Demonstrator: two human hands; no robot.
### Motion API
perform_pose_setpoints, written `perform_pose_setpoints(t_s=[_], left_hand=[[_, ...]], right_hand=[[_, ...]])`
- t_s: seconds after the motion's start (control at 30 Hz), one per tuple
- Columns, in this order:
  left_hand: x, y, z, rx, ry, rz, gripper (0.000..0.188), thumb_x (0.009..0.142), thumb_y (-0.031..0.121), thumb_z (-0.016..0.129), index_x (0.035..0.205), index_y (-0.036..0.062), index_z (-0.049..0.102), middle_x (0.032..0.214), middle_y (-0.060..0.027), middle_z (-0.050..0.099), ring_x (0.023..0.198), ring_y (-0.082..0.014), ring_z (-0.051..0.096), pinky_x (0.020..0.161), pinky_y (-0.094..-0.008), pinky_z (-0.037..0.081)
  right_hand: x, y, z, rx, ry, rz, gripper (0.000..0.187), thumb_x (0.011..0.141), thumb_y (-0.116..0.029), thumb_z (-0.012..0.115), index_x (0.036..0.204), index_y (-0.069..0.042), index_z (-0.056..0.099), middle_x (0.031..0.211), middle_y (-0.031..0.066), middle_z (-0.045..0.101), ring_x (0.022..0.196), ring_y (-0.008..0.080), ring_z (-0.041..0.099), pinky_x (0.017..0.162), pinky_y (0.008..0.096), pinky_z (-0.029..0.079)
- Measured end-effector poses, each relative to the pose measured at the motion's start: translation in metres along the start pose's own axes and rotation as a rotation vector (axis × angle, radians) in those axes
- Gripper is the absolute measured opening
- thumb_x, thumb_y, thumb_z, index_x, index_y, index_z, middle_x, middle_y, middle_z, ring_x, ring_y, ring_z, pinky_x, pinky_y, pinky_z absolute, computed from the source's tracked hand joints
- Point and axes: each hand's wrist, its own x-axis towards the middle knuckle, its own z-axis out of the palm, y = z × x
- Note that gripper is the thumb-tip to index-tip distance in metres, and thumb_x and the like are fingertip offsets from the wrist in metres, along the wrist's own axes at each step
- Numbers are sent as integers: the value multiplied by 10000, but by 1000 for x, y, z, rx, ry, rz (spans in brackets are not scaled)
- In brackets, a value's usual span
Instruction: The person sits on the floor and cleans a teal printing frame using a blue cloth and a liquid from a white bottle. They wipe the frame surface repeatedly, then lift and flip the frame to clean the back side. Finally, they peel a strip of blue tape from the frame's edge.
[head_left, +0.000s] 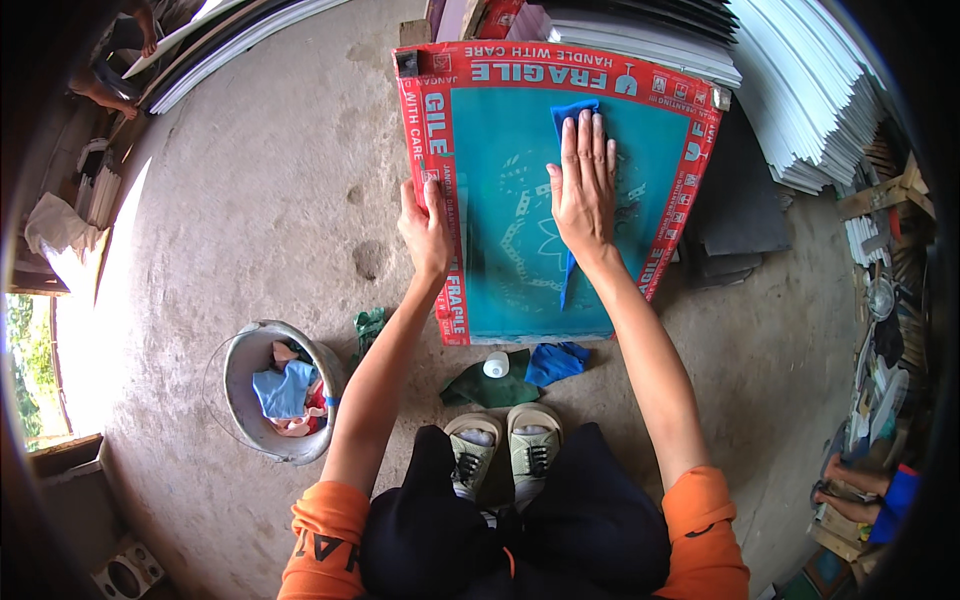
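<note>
A screen printing frame leans in front of me, its teal mesh bordered with red printed tape. Pale pattern marks, including a flower-like outline, show on the mesh. My left hand is closed round the left edge of the frame, thumb on the front. On the upper right of the mesh, my right hand lies flat, fingers stretched upward, pressing a blue cloth against it. Part of this cloth hangs below the palm; the rest is hidden under the hand. A small white bottle stands below the frame on a dark green cloth.
Another blue cloth lies near my feet. Left of my arm stands a grey bucket holding rags. White sheets are stacked at the far right. Other people's limbs show at the upper left and lower right.
</note>
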Motion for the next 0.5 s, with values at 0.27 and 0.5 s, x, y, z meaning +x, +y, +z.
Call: perform_pose_setpoints(t_s=[0.27,0.5], left_hand=[[1,-6,2,-5,20,65,327,929,290,471,1126,30,496,739,-161,620,614,-213,589,594,-362,459],[1,-4,-1,27,13,23,334,927,294,479,1133,32,503,740,-160,620,617,-205,583,595,-349,461]], right_hand=[[4,3,7,64,144,-50,489,826,62,485,1306,-14,426,1348,163,415,1266,328,374,1039,452,337],[-2,-18,18,180,20,-235,532,777,104,496,1283,-55,471,1335,99,455,1250,252,414,1044,408,358]])
